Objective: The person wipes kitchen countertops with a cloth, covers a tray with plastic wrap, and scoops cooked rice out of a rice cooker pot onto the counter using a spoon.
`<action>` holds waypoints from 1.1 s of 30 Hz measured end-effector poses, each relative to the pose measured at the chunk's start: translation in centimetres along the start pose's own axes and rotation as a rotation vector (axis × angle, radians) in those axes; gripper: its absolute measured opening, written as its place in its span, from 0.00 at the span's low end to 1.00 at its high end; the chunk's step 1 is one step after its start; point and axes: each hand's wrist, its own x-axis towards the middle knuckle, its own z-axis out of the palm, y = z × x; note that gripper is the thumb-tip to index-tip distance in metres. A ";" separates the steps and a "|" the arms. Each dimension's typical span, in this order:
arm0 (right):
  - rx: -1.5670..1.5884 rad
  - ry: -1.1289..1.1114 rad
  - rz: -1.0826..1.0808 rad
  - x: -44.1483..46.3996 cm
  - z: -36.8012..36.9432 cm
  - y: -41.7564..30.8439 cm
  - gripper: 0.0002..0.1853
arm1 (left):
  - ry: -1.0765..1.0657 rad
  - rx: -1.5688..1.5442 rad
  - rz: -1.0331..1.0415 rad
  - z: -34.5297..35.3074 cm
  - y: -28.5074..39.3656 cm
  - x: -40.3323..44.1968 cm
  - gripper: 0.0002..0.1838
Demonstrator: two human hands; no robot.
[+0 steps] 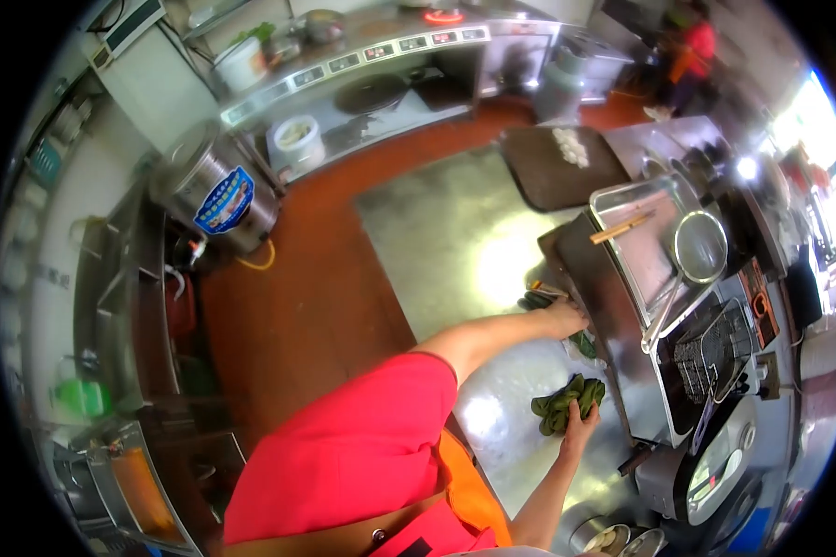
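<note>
A bunch of dark green leafy vegetables (559, 405) is in my right hand (581, 429), the fingers closed on its right side, low over the steel worktop (437, 232). My left hand (567, 318) reaches across to the foot of the steel unit. Its fingers are mostly hidden, so I cannot tell what they grip. Just left of it lie dark objects (534, 300) with a bit of yellow, too small to name. Below that hand, a few loose green leaves (582, 344) touch the worktop.
A steel tray (613, 200) holds wooden chopsticks (622, 226) and a mesh strainer (699, 247). Nearby are a fry basket (706, 348), a dark board (539, 176) with white pieces, and metal containers (593, 536). Another person (695, 56) stands far back.
</note>
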 end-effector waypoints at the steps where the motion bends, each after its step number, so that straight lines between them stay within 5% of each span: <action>1: 0.007 -0.006 0.006 0.0 0.1 -0.4 0.32 | 0.123 0.007 0.041 1.1 -0.4 0.3 0.16; 6: -0.241 -0.038 -0.100 1.1 -0.2 0.0 0.35 | 0.203 -0.293 -0.013 1.1 -0.7 0.5 0.16; 9: -0.142 -0.071 -0.138 1.9 -0.4 0.4 0.33 | 0.200 -0.106 0.020 1.8 -1.0 0.6 0.19; 12: -0.088 -0.090 -0.135 1.4 -0.5 -1.7 0.31 | 0.174 -0.219 0.021 -0.9 0.0 -1.2 0.34; 20: 0.020 -0.165 -0.105 2.0 -0.8 -2.9 0.27 | 0.025 -0.279 -0.170 -2.3 1.7 -1.3 0.44; 23: 0.025 -0.179 -0.134 2.1 -1.2 -2.6 0.28 | 0.192 -0.283 -0.118 -2.5 1.5 -1.6 0.48; 33: 0.273 -0.167 -0.084 1.8 -1.8 -2.4 0.31 | 0.251 -0.724 -0.188 -7.8 7.4 -8.2 0.47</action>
